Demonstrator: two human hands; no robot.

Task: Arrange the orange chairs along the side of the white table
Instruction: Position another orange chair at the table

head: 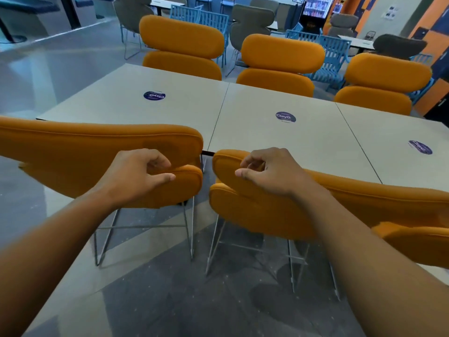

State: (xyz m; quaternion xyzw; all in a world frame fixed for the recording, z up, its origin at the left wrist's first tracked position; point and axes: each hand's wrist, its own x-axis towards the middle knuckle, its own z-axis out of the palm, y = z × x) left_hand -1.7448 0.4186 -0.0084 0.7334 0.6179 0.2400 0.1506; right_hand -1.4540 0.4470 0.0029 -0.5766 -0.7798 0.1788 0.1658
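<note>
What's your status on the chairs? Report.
Left hand, right hand curled, holding nothing. Left orange padded chair, right orange padded chair at white table edge, gap between. Nothing blocking.

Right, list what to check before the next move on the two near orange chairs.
1. Grip of left hand on left near chair: cannot tell, fingers curled.
2. Grip of right hand on right near chair: cannot tell.
3. Gap between both near chairs: ok, apart.
4. Both backs roughly parallel to white table edge: ok.
5. Row of three far chairs along the opposite side: ok.
</note>
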